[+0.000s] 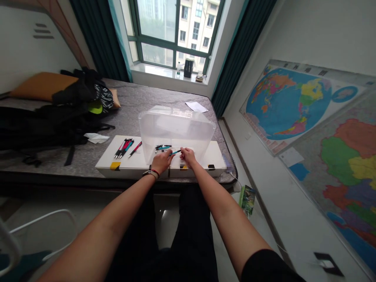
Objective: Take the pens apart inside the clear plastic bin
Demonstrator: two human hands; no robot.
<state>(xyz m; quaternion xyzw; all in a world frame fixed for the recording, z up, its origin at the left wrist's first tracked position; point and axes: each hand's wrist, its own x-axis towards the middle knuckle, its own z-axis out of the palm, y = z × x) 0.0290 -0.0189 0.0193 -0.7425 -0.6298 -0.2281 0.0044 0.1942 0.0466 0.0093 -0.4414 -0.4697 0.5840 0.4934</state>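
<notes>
My left hand [161, 161] and my right hand [188, 155] both pinch one teal pen [175, 152], held level between them just in front of a clear plastic bin [176, 131]. The bin lies tipped on a flat white box [123, 160] at the mattress edge. Two or three dark and teal pens [163, 147] lie inside the bin's mouth. Left of the bin, a bunch of red, teal and black pens [125, 147] rests on the box, with one red pen [135, 149] a little apart from it.
A black backpack and clothes [58, 117] and an orange pillow [38, 86] lie on the grey mattress at left. A white paper [196, 106] lies near the window. Maps [293, 105] cover the right wall. A white chair frame [44, 231] is at lower left.
</notes>
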